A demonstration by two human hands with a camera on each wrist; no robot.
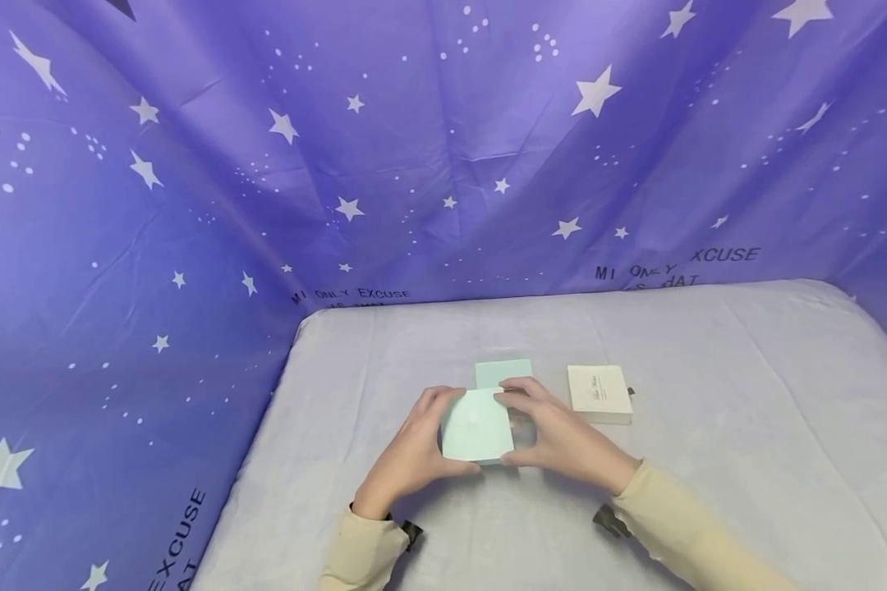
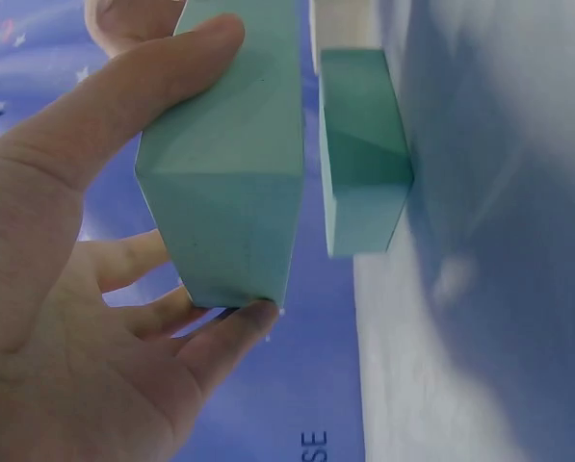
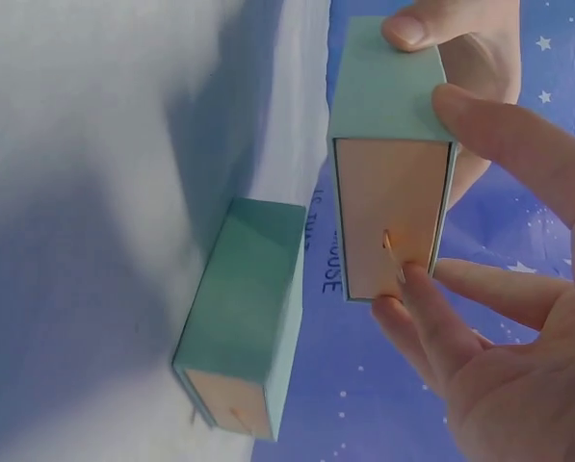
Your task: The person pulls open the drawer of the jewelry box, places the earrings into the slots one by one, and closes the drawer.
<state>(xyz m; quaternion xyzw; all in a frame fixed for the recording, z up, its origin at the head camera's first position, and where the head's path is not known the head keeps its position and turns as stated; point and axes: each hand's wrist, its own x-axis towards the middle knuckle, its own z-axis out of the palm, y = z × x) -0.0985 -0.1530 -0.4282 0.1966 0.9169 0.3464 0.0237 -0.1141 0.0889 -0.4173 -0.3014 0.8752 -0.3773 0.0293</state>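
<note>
Both hands hold a mint-green drawer box (image 1: 477, 427) up off the pale covered surface. My left hand (image 1: 415, 439) grips its left end, thumb on the near side and fingers on the far side. At the other end my right hand (image 1: 558, 431) pinches it between thumb and fingers. In the right wrist view, the peach drawer front (image 3: 388, 207) shows in the sleeve's end, flush with it, and a fingertip lies beside its small loop pull (image 3: 390, 248). A second mint-green drawer box (image 3: 248, 284) sits on the surface beyond, partly hidden in the head view.
A cream box (image 1: 599, 392) with dark lettering and a small dark tab on its right side stands to the right. The surface (image 1: 746, 427) has a soft, pale cover. Purple curtains (image 1: 443, 164) with white stars hang behind it and along the left.
</note>
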